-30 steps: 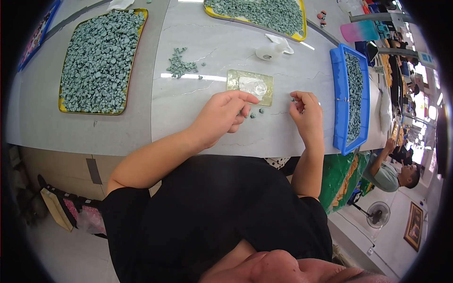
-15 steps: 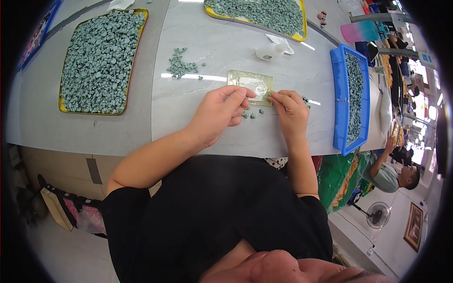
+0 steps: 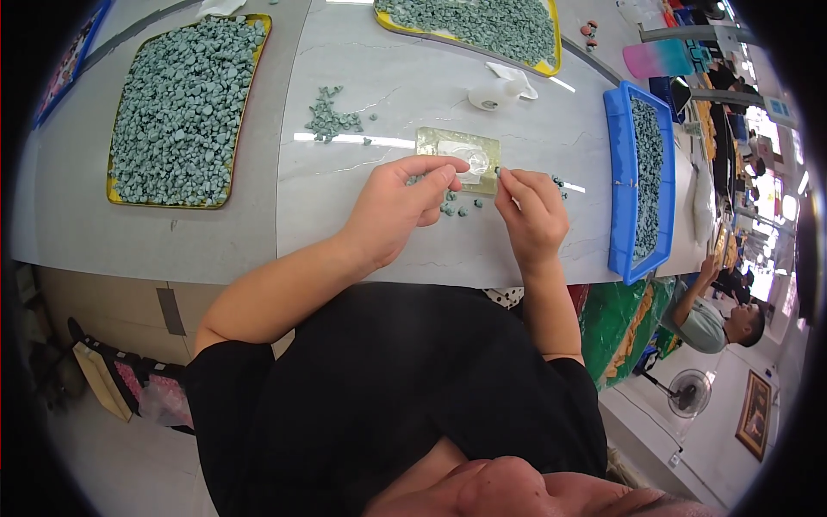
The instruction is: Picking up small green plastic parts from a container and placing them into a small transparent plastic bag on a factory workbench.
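1. Set in a bright workroom, at a pale table (image 3: 327, 194), with green stones (image 3: 185, 112) heaped in a yellow-rimmed tray (image 3: 164, 204) on the left and a blue bin (image 3: 622, 155) on the right.
2. Apparently midway through handling a single stone (image 3: 498, 171) at the right edge of the block (image 3: 424, 142), beside white paper (image 3: 450, 151) lying on top.
3. Pinched in the right hand (image 3: 534, 220), between narrowed thumb and fingertips; cannot tell whether touching the block.
4. Held close by, the left hand (image 3: 388, 207), forefinger stretched over the paper, thumb just apart; cannot tell whether gripping anything.
5. Seemingly calling next for a steady right pinch and light left fingertips, without knocking loose stones (image 3: 478, 203) on the block's near side.
6. Angled inward from lower left, the left forearm (image 3: 293, 280); nearly upright in view, the right forearm (image 3: 551, 297); bent at both elbows.
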Demonstrator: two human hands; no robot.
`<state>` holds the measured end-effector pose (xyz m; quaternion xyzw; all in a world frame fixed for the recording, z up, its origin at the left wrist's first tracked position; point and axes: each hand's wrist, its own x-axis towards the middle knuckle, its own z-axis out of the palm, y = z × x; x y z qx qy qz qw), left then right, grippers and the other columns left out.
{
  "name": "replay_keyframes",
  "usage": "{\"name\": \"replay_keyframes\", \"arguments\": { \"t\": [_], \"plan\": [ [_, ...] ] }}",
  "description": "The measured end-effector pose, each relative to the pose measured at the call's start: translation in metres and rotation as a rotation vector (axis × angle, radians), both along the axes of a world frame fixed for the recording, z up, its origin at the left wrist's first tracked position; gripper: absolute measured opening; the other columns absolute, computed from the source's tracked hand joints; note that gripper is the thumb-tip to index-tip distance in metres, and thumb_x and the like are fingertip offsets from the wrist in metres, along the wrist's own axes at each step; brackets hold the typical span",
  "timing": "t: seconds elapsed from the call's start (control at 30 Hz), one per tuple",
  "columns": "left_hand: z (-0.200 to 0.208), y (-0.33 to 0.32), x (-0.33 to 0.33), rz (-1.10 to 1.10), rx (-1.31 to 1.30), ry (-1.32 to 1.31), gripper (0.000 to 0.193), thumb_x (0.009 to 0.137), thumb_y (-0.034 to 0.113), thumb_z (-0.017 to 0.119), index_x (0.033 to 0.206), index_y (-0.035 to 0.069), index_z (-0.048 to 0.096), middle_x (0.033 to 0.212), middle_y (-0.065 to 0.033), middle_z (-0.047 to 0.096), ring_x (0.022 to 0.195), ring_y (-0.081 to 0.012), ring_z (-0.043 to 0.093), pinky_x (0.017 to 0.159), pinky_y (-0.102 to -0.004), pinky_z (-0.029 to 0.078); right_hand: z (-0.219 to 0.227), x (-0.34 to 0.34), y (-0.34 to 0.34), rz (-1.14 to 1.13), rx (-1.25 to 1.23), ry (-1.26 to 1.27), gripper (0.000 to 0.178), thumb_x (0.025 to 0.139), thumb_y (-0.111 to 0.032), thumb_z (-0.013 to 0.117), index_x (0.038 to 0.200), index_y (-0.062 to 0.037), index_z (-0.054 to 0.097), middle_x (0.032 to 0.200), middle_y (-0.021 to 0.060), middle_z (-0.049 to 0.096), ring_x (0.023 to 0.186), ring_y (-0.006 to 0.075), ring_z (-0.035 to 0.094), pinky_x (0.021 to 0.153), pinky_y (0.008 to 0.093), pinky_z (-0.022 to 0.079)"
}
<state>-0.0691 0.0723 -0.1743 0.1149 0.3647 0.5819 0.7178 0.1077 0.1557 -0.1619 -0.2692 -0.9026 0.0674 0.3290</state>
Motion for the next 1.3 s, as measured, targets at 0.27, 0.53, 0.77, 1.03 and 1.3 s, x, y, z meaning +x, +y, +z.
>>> {"name": "replay_keyframes", "arguments": {
  "t": [0.27,0.53,0.77,1.03,1.3],
  "plan": [
    [0.002,-0.002,-0.002,-0.021,-0.039,-0.021,0.021,0.091,0.011,0.056,0.107,-0.002,0.054,0.084,-0.0045,0.055,0.055,-0.0043,0.033,0.048,-0.0198,0.029,-0.003,-0.006,0.002,0.115,0.14,-0.076,0.028,0.06,0.01,0.071,0.087,0.0029,0.065,0.083,0.0099,0.063,0.072,0.0234,0.061,0.06,0.03,0.049],
    [0.0,-0.004,-0.003,0.003,-0.025,0.008,0.021,0.09,0.009,0.056,0.107,-0.002,0.058,0.083,-0.0031,0.054,0.054,-0.0053,0.032,0.049,-0.0194,0.029,0.0,-0.009,-0.001,0.138,0.128,-0.079,0.027,0.061,0.01,0.071,0.087,0.0027,0.065,0.085,0.0107,0.063,0.073,0.0239,0.062,0.061,0.0298,0.05],
    [0.003,-0.004,0.0,0.058,0.02,0.043,0.021,0.091,0.011,0.055,0.11,0.001,0.053,0.085,-0.0054,0.057,0.054,-0.0049,0.033,0.049,-0.0193,0.029,0.002,-0.007,-0.018,-0.126,-0.863,0.414,0.007,0.082,0.003,0.062,0.089,0.0042,0.062,0.081,0.0082,0.061,0.074,0.0143,0.057,0.067,0.0249,0.046],
    [-0.002,-0.002,0.0,-0.027,-0.008,-0.062,0.014,0.093,0.013,0.052,0.102,0.002,0.05,0.084,-0.0047,0.054,0.054,-0.0038,0.033,0.047,-0.0193,0.028,0.01,-0.006,-0.021,-0.119,-1.334,0.605,0.006,0.088,-0.003,0.056,0.09,0.0028,0.057,0.079,0.0083,0.06,0.07,0.0127,0.053,0.065,0.0249,0.041],
    [-0.004,-0.002,0.003,-0.063,-0.045,-0.112,0.013,0.096,0.017,0.047,0.098,0.004,0.048,0.078,-0.0003,0.047,0.059,-0.0044,0.034,0.047,-0.0194,0.028,0.009,-0.016,-0.023,0.03,-0.343,0.197,0.015,0.071,0.011,0.067,0.084,0.0032,0.062,0.081,0.0099,0.061,0.07,0.0182,0.059,0.06,0.0261,0.047]
  ]
}}
